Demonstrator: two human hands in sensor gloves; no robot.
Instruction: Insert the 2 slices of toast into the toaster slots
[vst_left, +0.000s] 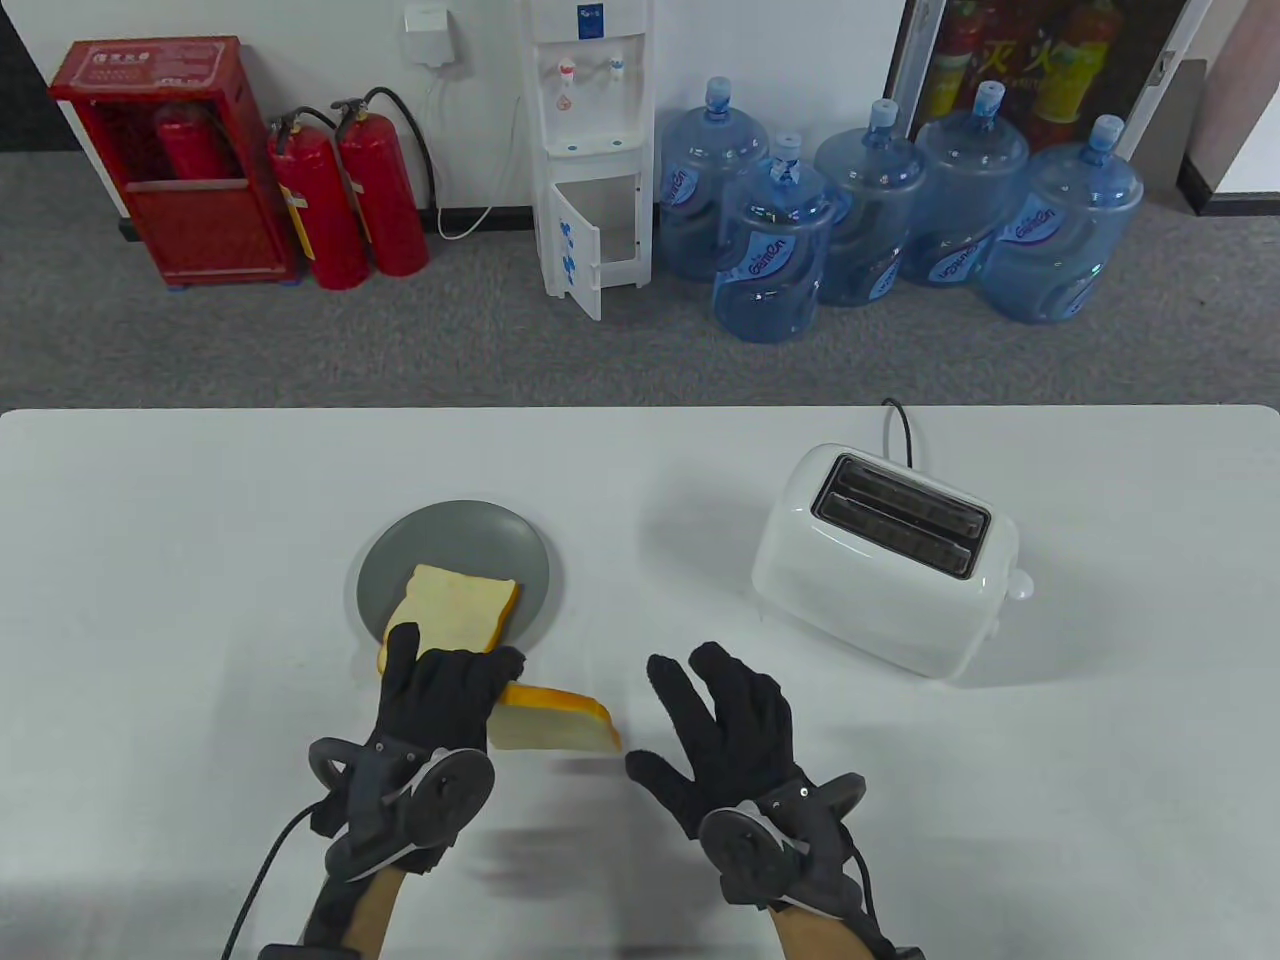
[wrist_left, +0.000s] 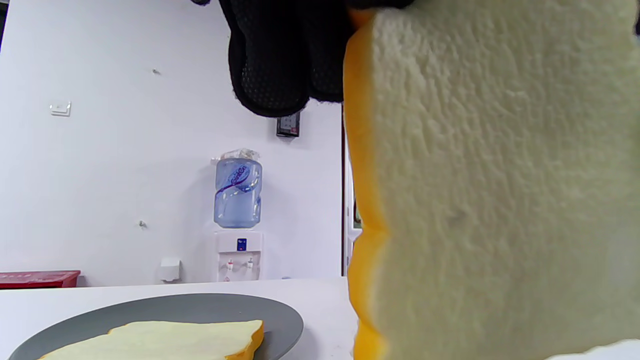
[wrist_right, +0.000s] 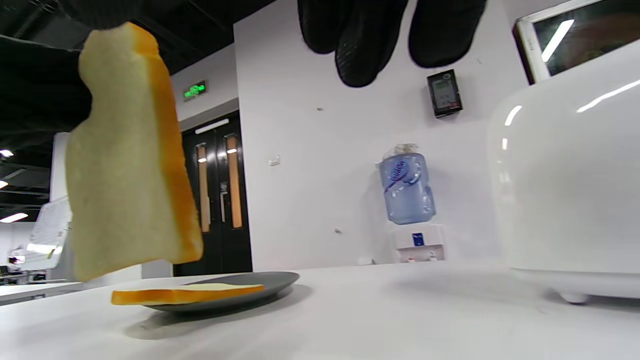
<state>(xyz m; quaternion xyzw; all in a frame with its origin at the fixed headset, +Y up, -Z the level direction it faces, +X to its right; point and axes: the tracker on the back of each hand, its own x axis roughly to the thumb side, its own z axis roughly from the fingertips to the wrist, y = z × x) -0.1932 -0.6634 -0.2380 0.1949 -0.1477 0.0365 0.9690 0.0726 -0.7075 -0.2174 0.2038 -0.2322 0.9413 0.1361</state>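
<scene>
Left hand (vst_left: 440, 700) pinching toast slice (vst_left: 555, 722) clear of table; my right hand (vst_left: 725, 730) fingers spread, holding nothing; second slice (vst_left: 455, 605) on plate (vst_left: 450, 525).

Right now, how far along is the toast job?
Nothing is in the toaster yet; both slots look empty. In hand: the left hand holds one slice lifted off the plate, while the right hand is open beside it. Left: load that slice, then the second slice lying on the plate.
</scene>
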